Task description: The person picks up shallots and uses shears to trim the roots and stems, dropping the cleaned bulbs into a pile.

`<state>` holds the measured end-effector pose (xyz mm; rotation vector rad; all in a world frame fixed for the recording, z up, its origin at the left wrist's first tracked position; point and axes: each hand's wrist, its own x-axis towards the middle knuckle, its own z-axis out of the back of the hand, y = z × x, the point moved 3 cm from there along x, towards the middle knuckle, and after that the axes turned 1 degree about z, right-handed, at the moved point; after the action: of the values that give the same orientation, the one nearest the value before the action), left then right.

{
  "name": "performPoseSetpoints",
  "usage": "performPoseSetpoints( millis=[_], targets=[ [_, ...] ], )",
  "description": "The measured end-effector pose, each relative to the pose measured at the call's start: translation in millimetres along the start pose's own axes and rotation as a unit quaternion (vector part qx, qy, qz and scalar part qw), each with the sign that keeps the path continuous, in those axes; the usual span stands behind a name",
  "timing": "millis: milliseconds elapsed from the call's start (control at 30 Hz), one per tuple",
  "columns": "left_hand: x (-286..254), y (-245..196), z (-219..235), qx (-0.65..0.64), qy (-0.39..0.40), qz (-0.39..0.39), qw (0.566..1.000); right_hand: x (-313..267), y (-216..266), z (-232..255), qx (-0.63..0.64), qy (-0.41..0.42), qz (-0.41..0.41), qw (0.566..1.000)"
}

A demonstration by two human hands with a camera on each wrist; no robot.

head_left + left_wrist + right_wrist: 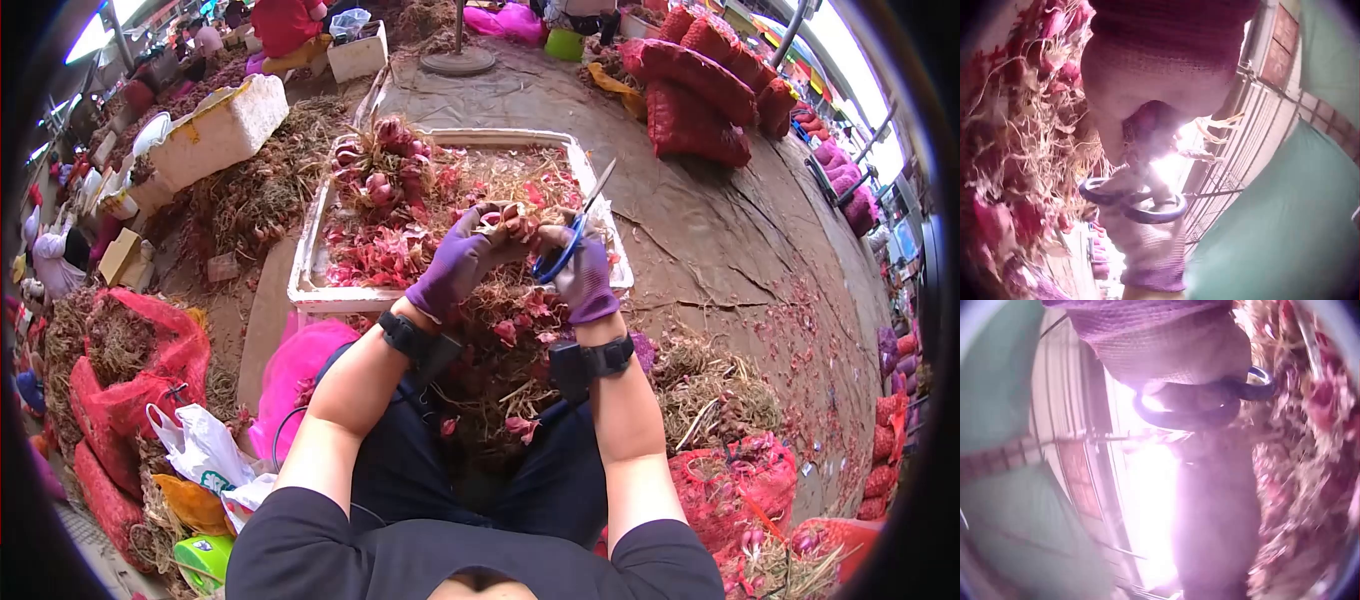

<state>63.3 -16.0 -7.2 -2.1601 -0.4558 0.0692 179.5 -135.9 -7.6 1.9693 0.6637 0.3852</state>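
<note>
My left hand [455, 262], in a purple glove, holds a small clump of shallots [512, 220] with dry roots and stalks, over the near part of a white tray [308, 262]. In the left wrist view one dark red shallot [1147, 122] shows at the fingers. The gloved right hand [588, 280] grips blue-handled scissors [602, 183], blades pointing away to the upper right. Its fingertips meet the clump from the right. Both blue loops of the scissors [1194, 419] show around the fingers in the right wrist view.
A tied bunch of shallots [385, 175] sits at the tray's back left, among red skins and dry stalks. Trimmings [715, 390] lie on the floor at right. Red mesh sacks [700, 120] stand at back right, and a white foam box [225, 130] at left.
</note>
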Motion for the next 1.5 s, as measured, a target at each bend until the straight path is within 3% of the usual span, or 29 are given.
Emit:
performPoseSetpoints(
  millis=[67, 133, 167, 200, 233, 267, 300, 367, 433, 533, 567, 600, 667, 733, 800, 867, 933, 1000, 1067, 1133, 1167, 1233, 1300, 1333, 1367, 1400, 1433, 1467, 1500],
  targets=[
    [5, 1, 1, -0.120, 0.130, 0.008, 0.984, -9, 0, -6, 0.172, 0.028, -0.053, 0.983],
    [4, 4, 7, -0.126, 0.146, 0.036, 0.980, -15, 0, -4, 0.140, 0.046, -0.058, 0.987],
    [4, 2, 10, 0.034, 0.134, -0.018, 0.990, -12, -6, -2, 0.175, 0.071, -0.047, 0.981],
    [4, 0, 12, 0.195, 0.119, -0.071, 0.971, -9, -9, -2, 0.211, 0.097, -0.035, 0.972],
    [1, -6, 5, -0.112, 0.085, 0.062, 0.988, -11, -3, -10, 0.212, 0.097, -0.035, 0.972],
    [1, -6, 4, -0.110, 0.085, 0.062, 0.988, -14, 10, -20, 0.065, 0.047, 0.015, 0.997],
    [0, -5, 6, -0.032, 0.026, 0.030, 0.999, -17, 17, -27, -0.084, -0.004, 0.065, 0.994],
    [0, -1, 6, 0.105, -0.063, -0.028, 0.992, -24, 12, -37, -0.154, 0.011, 0.116, 0.981],
    [2, 8, 11, 0.141, -0.065, -0.027, 0.988, -27, 13, -40, -0.224, 0.025, 0.164, 0.960],
    [2, 19, 19, 0.146, -0.074, -0.043, 0.986, -32, 23, -43, -0.433, 0.007, 0.265, 0.861],
    [6, 22, 25, 0.166, -0.064, -0.056, 0.982, -32, 26, -42, -0.430, -0.004, 0.214, 0.877],
    [9, 23, 30, 0.186, -0.053, -0.068, 0.979, -31, 27, -39, -0.430, -0.004, 0.214, 0.877],
    [10, 20, 34, 0.235, -0.044, -0.050, 0.970, -24, 22, -29, -0.253, 0.026, 0.139, 0.957],
    [7, 18, 31, 0.284, -0.035, -0.031, 0.958, -11, 15, -19, -0.253, 0.013, 0.177, 0.951],
    [-1, 9, 7, 0.035, 0.066, 0.054, 0.996, -5, 15, -11, -0.076, -0.103, 0.056, 0.990],
    [-11, -4, -7, 0.028, 0.053, 0.059, 0.996, 1, 14, 4, -0.117, -0.109, 0.107, 0.981],
    [-11, -6, -7, 0.019, 0.040, 0.060, 0.997, -2, 23, -4, -0.138, -0.021, 0.100, 0.985],
    [-10, 1, 4, -0.020, 0.003, 0.107, 0.994, -10, 25, -17, -0.136, 0.008, 0.054, 0.989],
    [-13, -5, 1, 0.039, -0.003, 0.130, 0.991, -10, 15, -24, -0.105, 0.090, 0.068, 0.988],
    [-8, -1, 8, 0.076, -0.058, 0.075, 0.993, -16, 16, -27, -0.125, 0.092, 0.062, 0.986],
    [-7, -3, 13, 0.141, -0.073, 0.088, 0.983, -21, 20, -31, -0.147, 0.103, 0.078, 0.981],
    [-12, -9, 13, 0.120, -0.057, 0.113, 0.985, -20, 23, -35, -0.193, 0.135, 0.125, 0.964],
    [-15, -10, 14, 0.098, -0.040, 0.140, 0.984, -19, 25, -32, -0.180, 0.107, 0.114, 0.971],
    [-15, -8, 16, 0.100, 0.006, 0.145, 0.984, -20, 27, -32, -0.165, 0.078, 0.102, 0.978],
    [-16, -6, 16, 0.103, 0.051, 0.149, 0.982, -16, 26, -27, -0.077, 0.088, 0.089, 0.989],
    [-18, -3, 17, 0.102, 0.050, 0.150, 0.982, -9, 19, -16, 0.006, 0.027, 0.056, 0.998],
    [-17, -9, 15, 0.211, 0.093, 0.023, 0.973, -9, 22, -12, 0.017, 0.007, 0.055, 0.998],
    [-17, -16, 11, 0.316, 0.134, -0.105, 0.933, -10, 26, -10, 0.029, -0.012, 0.056, 0.998],
    [-17, -23, 13, 0.426, 0.158, -0.157, 0.877, -11, 31, -10, 0.019, 0.011, 0.043, 0.999]
  ],
)
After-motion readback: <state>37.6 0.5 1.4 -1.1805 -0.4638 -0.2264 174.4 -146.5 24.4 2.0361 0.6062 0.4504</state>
